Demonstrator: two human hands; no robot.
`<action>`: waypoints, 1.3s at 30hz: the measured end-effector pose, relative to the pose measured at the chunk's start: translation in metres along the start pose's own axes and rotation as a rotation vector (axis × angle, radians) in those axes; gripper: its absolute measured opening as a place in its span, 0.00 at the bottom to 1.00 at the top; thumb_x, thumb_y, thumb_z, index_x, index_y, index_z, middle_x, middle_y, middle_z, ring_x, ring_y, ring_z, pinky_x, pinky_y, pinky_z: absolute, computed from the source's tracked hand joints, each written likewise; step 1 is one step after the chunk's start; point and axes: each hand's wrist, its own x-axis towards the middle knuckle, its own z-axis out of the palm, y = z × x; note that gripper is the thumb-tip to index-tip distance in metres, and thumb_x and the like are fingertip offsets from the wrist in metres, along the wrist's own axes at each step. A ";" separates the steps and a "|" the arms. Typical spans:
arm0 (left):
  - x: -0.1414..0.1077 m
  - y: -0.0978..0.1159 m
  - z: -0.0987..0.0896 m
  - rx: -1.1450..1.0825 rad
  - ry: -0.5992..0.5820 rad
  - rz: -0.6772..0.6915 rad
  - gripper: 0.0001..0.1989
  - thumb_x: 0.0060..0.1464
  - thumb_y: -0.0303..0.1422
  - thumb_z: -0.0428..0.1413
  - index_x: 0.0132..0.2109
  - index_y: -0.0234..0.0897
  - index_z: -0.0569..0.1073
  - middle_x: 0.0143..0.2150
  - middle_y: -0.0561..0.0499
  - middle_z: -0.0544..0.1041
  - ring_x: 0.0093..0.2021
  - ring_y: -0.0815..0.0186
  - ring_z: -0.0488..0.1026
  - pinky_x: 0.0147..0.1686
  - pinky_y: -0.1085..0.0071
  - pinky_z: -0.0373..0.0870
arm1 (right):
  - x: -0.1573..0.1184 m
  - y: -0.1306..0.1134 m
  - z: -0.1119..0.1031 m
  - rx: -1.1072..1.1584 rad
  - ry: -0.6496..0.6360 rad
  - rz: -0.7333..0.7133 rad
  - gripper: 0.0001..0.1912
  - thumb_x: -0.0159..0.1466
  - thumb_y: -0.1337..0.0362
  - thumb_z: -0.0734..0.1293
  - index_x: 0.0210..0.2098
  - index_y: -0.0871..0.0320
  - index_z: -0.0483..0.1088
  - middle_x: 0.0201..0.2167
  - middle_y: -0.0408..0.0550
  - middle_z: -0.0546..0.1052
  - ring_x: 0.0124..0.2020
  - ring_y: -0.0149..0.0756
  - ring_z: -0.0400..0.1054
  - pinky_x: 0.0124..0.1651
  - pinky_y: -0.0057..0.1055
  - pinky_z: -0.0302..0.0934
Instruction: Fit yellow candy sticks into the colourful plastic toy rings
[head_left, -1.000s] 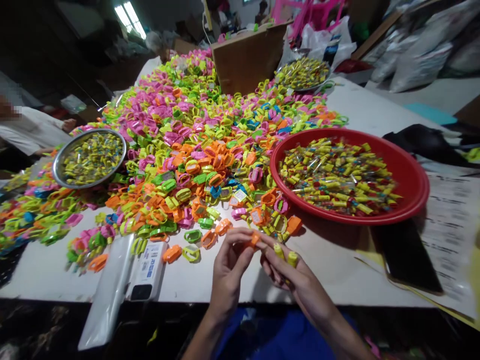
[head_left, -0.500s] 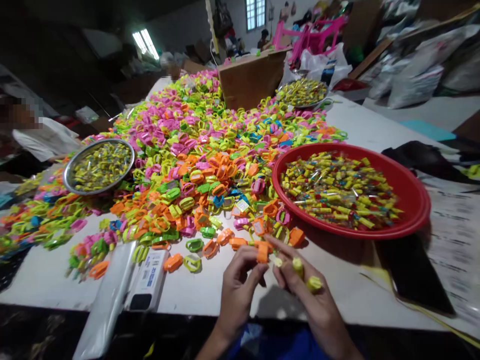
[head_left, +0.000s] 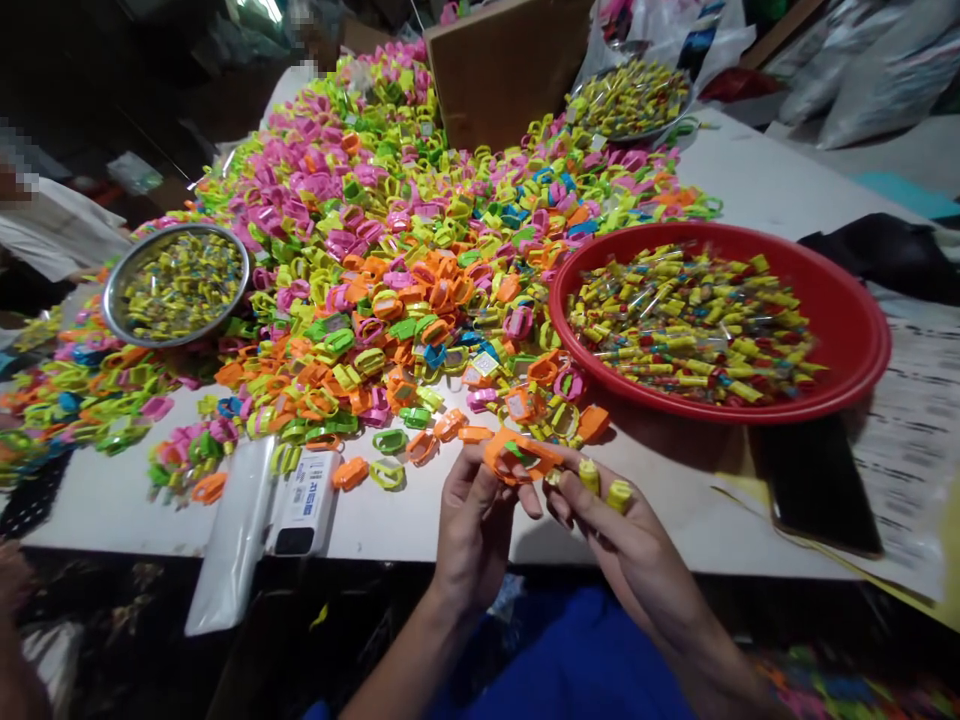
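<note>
While pinched in the left hand [head_left: 472,525], one orange ring [head_left: 521,458] sits above the table [head_left: 112,510]. Right hand [head_left: 630,545]: two yellow tubes [head_left: 604,485], clasped. Risk: a slackened grip drops either onto the loose pile [head_left: 375,300].

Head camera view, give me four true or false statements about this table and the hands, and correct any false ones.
1. The left hand pinches an orange plastic ring, and the right hand touches it. True.
2. The red plastic basin holds only pink rings. False: it holds yellow wrapped tubes.
3. The steel bowl at the left is empty. False: it is full of small yellow pieces.
4. A black phone lies to the right of the basin. True.
</note>
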 end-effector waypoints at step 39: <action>0.032 -0.018 -0.084 1.383 -0.491 1.164 0.27 0.69 0.23 0.55 0.72 0.41 0.64 0.57 0.39 0.80 0.50 0.59 0.84 0.47 0.64 0.83 | 0.033 0.021 -0.040 -0.490 0.091 -0.101 0.27 0.63 0.39 0.75 0.49 0.54 0.83 0.41 0.50 0.80 0.39 0.42 0.74 0.47 0.40 0.69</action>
